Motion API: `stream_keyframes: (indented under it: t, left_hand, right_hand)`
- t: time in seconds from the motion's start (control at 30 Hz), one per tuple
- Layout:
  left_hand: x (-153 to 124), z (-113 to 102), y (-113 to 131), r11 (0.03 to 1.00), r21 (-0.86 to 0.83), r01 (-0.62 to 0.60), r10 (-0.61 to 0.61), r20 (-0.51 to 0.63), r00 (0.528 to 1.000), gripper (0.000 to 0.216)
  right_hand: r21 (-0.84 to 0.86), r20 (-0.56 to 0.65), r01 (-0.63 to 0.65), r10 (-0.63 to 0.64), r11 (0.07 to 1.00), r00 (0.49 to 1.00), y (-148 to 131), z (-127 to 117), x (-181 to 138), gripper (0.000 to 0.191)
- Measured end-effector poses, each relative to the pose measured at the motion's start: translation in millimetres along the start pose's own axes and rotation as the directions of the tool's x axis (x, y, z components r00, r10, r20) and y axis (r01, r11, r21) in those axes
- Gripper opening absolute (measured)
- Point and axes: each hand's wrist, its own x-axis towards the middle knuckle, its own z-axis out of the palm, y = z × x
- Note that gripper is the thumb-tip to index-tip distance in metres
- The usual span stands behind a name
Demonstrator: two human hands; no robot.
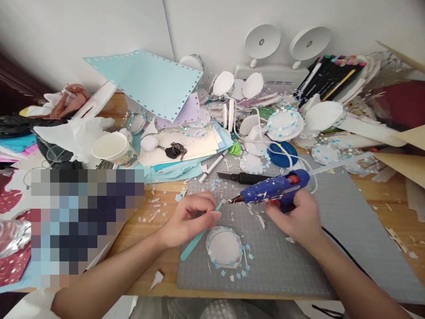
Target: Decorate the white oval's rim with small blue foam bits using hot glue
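Note:
My right hand [295,217] grips a blue glue gun [275,188] with a glue stick jutting from its back. The gun's nozzle points left, close to my left hand [195,217]. Between the thumb and fingers of that hand is a slim teal strip [195,243], rounded at its lower end and narrow at the top; I cannot tell whether it is paper or a tool. Just below lies a white disc [226,248] ringed with thin wire and small pale-blue flowers, flat on the grey cutting mat [282,261].
A black utility knife [242,178] and white pen [212,167] lie beyond my hands. Behind them are more decorated discs [285,124], a blue round lid [282,153], papers [146,82], keys [177,150] and a paper cup [113,148]. Markers [332,77] stand at right. Scraps litter the wooden table [159,212].

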Motion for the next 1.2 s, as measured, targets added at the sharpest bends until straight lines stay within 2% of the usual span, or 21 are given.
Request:
stream_keyframes:
  t: [0.3,0.73,0.87,1.0,1.1,1.17,1.2]
  left_hand:
    - [1,0,2,0.999,-0.036,0.005,-0.005,0.010,1.000,0.036]
    - [1,0,3,1.000,0.002,-0.001,0.001,0.002,1.000,0.039]
    - [0,0,2,1.000,-0.005,-0.009,0.009,0.006,1.000,0.038]
    - [0,0,0,1.000,-0.023,-0.006,0.007,0.013,1.000,0.036]
    - [-1,-1,0,1.000,-0.018,0.001,-0.001,0.007,1.000,0.036]
    - [-1,-1,-1,1.000,-0.017,0.006,-0.006,-0.001,1.000,0.035]
    - [-1,-1,-1,1.000,-0.019,0.008,-0.008,-0.003,1.000,0.035]
  right_hand:
    - [-0.106,-0.015,0.055,-0.057,0.993,0.998,2,0,0,0.023]
    - [-0.138,-0.021,0.102,-0.106,0.985,0.994,6,1,-1,0.018]
    - [-0.181,-0.063,0.218,-0.233,0.959,0.970,8,2,0,0.021]
    - [-0.325,-0.145,0.327,-0.389,0.887,0.910,15,-2,5,0.022]
    - [-0.473,-0.262,0.255,-0.411,0.843,0.873,28,-18,6,0.027]
    - [-0.537,-0.351,0.101,-0.330,0.838,0.876,36,-36,3,0.034]
    - [-0.539,-0.377,0.006,-0.248,0.842,0.892,40,-46,-1,0.034]
